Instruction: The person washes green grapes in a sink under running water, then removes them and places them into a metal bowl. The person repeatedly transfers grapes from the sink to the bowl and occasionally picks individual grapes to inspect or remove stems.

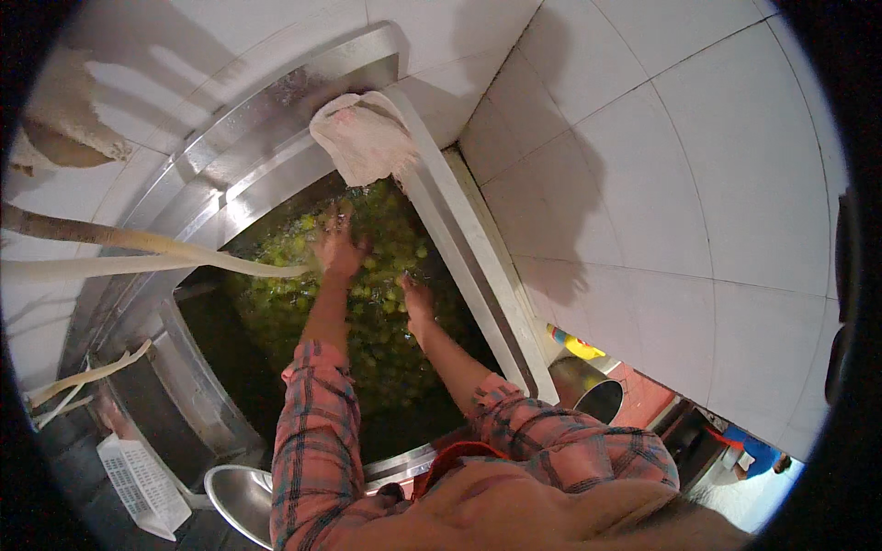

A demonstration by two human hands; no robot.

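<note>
A deep stainless steel sink basin (455,255) holds dark water with many small round green fruits (375,289) in it. My left hand (341,251) lies among the fruits at the water's surface, fingers spread and somewhat blurred, gripping nothing that shows. To its right, my right hand (417,299) is partly in the water, turned on its side; its fingers are partly hidden. A pale hose (275,270) comes in from the left and ends beside my left wrist. On the basin's far corner hangs a damp whitish cloth (365,138).
Tiled walls (661,193) rise behind and right of the sink. A white perforated plastic basket (141,485) and a metal bowl (241,506) stand at lower left. A metal pot (592,389) is beyond the right rim. Another person (754,458) is far off at lower right.
</note>
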